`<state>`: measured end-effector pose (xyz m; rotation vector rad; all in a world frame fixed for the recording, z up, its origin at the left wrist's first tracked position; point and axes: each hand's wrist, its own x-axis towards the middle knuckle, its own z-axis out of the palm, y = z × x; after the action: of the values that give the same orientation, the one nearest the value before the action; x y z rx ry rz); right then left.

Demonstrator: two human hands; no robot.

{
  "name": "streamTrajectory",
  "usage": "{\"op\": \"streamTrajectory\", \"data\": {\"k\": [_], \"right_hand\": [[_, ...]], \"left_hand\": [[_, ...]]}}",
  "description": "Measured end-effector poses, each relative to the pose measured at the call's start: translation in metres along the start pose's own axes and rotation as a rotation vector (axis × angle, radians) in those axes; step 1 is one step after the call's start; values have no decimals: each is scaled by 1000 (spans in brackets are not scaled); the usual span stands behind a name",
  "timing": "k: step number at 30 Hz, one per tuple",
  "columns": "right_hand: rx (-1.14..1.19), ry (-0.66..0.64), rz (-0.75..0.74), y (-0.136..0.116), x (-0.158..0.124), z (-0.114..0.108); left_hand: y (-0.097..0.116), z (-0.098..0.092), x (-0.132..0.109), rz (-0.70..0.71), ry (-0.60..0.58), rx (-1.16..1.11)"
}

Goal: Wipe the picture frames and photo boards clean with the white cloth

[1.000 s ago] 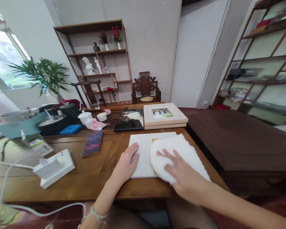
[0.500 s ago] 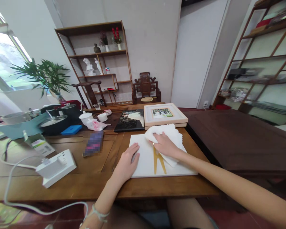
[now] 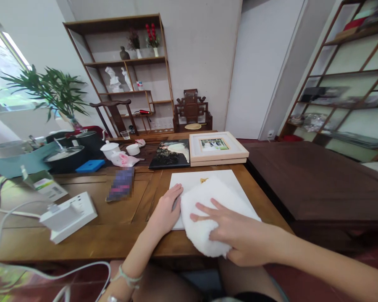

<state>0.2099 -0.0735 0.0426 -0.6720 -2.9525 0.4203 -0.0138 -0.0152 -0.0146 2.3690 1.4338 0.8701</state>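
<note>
Right hand: palm down, fingers spread and pressed on a cloth; underside hidden, so whether it grips any fold cannot be told. Left hand: between nine and ten o'clock of the right; laid flat, fingers together, over the left edge of a board.

Items, largest to smallest, clock directions taken from the right hand:

Table, brown wood: beneath both hands, reaching out to nine o'clock.

Board, white, flat on the table: under the cloth, its bare part showing from ten to eleven o'clock.

Cloth, white, fluffy: directly under the right hand, touching it; spread from nine o'clock round to one, overhanging the board's near edge. Its left side lies just beside the left hand; contact cannot be told.

Frames, pale wood, stacked: twelve o'clock, beyond the board, the top one with a picture inside.

Panel, dark, printed: eleven o'clock, beside the frames.

Power strip, white, cable attached: nine o'clock, well apart.

Box, blue: ten o'clock, well apart.

Gold piece: eleven o'clock, on the board, only a tip clear of the cloth.
</note>
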Motion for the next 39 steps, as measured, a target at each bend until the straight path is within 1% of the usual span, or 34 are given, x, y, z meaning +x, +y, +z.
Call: {"op": "streamTrajectory", "data": {"k": [2, 4, 6, 7, 10, 12, 15, 17, 21, 23, 25, 27, 29, 31, 33, 34, 36, 38, 39], "right_hand": [[49, -10, 40, 8, -2, -8], [78, 26, 156, 22, 3, -13], [67, 83, 256, 38, 14, -14], [54, 112, 280, 46, 21, -14], [11, 178, 271, 62, 44, -9], [-41, 201, 289, 64, 57, -3], [-164, 204, 316, 53, 67, 4], [-213, 176, 223, 40, 66, 6], [-186, 75, -86, 12, 50, 2], [-149, 35, -167, 3, 40, -1], [-101, 9, -188, -1, 30, -3], [-39, -4, -149, 0, 19, -6], [36, -6, -42, 7, 7, -10], [115, 0, 71, 18, -4, -18], [148, 41, 153, 32, -13, -27], [129, 74, 190, 40, -16, -32], [21, 159, 287, 54, -15, -42], [-124, 240, 376, 64, -5, -50], [-187, 270, 396, 67, 4, -51]], "left_hand": [[0, 0, 0, -10, -5, 3], [1, 0, 0, -14, -4, -2], [2, 0, 0, -19, 7, -8], [3, 0, 1, -22, 15, -11], [6, -1, 1, -33, 38, -22], [7, -3, 1, -35, 51, -44], [7, -4, 0, -42, 84, -70], [5, -5, 0, -50, 118, -74], [3, -7, -2, -38, 190, -97], [4, -7, -2, -40, 196, -113], [5, -7, -2, -55, 165, -119], [6, -7, -2, -71, 119, -108], [5, -5, -2, -85, 79, -86], [3, -3, -1, -89, 58, -71], [1, -2, -1, -83, 52, -66], [0, -1, -1, -80, 51, -64], [-1, -1, -1, -79, 48, -60], [1, -2, -1, -81, 59, -54], [2, -3, -1, -83, 81, -45]]}}
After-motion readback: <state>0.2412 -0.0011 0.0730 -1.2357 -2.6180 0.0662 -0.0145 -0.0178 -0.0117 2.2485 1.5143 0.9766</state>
